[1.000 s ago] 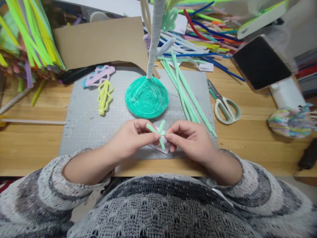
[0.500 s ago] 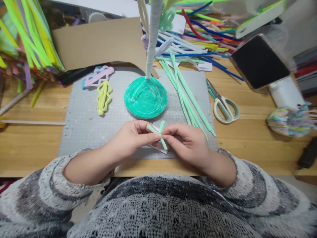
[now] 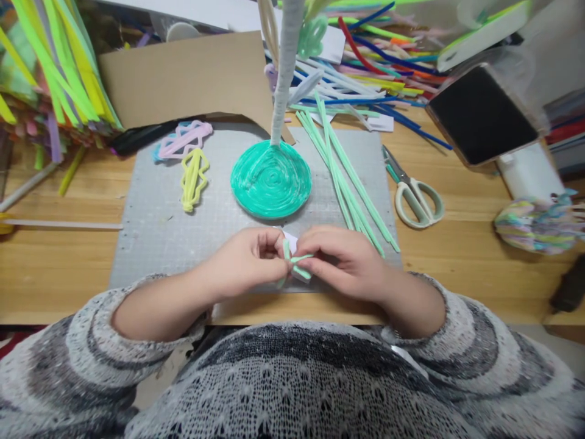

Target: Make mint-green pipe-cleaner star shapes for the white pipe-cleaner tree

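Observation:
Between my two hands, low over the front of the grey cutting mat [image 3: 192,250], are short mint-green pipe cleaners [image 3: 299,261] that cross each other. My left hand [image 3: 249,259] pinches them at the crossing with thumb and fingers. From the other side my right hand [image 3: 345,259] pinches an end that points right. The fingertips hide part of the crossing. A piece of white paper [image 3: 289,241] shows behind the fingers. Just beyond stands a round green coiled base [image 3: 270,180] with a white-wrapped stem [image 3: 282,79] rising from it.
Long mint pipe cleaners [image 3: 350,183] lie on the mat's right, beside scissors [image 3: 415,195]. Yellow [image 3: 194,180] and pink [image 3: 185,139] zigzag pieces rest at left. Behind are cardboard [image 3: 183,79] and heaped coloured pipe cleaners [image 3: 384,67]. A dark-screened phone [image 3: 484,113] sits at right.
The mint pipe cleaners have turned in my fingers: the open X shape now looks bunched, with one end bent towards my right hand. Both hands have stayed in nearly the same place.

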The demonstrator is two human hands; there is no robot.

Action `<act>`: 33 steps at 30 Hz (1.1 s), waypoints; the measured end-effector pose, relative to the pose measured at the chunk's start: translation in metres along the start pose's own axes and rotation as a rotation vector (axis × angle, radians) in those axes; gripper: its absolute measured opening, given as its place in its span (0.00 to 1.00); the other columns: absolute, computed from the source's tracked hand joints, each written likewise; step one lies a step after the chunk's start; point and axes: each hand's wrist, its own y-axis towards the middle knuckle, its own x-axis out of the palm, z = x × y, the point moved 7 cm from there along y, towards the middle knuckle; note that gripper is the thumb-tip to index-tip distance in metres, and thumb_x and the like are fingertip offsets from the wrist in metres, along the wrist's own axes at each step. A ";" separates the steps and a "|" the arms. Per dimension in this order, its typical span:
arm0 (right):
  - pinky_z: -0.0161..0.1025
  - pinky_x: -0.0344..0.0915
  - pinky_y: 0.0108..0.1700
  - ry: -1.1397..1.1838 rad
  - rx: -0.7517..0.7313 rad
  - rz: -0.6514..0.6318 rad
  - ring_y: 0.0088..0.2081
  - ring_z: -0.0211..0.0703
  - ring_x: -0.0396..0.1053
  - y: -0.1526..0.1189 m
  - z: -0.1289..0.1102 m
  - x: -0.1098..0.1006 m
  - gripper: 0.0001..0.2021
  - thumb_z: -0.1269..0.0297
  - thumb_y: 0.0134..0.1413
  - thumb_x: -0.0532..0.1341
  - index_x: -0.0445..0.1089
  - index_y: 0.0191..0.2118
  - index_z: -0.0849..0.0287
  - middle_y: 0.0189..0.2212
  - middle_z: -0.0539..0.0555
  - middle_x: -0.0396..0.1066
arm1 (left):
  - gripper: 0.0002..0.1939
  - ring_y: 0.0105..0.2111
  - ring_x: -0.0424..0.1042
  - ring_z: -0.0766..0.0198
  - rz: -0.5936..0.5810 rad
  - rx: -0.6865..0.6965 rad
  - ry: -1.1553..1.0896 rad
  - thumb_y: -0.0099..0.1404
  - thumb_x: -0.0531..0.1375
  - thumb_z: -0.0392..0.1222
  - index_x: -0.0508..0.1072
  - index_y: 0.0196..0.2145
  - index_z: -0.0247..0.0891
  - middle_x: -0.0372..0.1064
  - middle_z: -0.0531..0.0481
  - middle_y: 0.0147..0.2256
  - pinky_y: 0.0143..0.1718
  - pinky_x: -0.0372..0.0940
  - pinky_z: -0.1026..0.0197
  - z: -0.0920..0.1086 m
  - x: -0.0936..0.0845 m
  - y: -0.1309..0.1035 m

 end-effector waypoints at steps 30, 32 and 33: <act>0.34 0.70 0.37 -0.271 -0.369 0.026 0.37 0.38 0.73 -0.013 -0.026 0.003 0.08 0.69 0.60 0.58 0.67 0.45 0.55 0.35 0.54 0.76 | 0.05 0.23 0.71 0.67 -0.332 -0.269 -0.517 0.53 0.64 0.37 0.72 0.25 0.33 0.73 0.48 0.23 0.29 0.65 0.64 -0.021 0.025 -0.005; 0.34 0.70 0.38 -0.243 -0.340 0.033 0.37 0.37 0.73 -0.012 -0.024 0.002 0.09 0.70 0.61 0.57 0.67 0.46 0.55 0.35 0.53 0.76 | 0.05 0.23 0.71 0.67 -0.332 -0.258 -0.505 0.54 0.64 0.37 0.72 0.26 0.33 0.73 0.49 0.23 0.29 0.64 0.64 -0.020 0.024 -0.005; 0.34 0.70 0.38 -0.216 -0.311 0.038 0.37 0.36 0.73 -0.011 -0.022 0.002 0.08 0.71 0.61 0.57 0.67 0.45 0.55 0.35 0.53 0.76 | 0.06 0.23 0.71 0.67 -0.322 -0.239 -0.494 0.54 0.64 0.38 0.72 0.26 0.33 0.73 0.49 0.23 0.30 0.64 0.64 -0.018 0.023 -0.005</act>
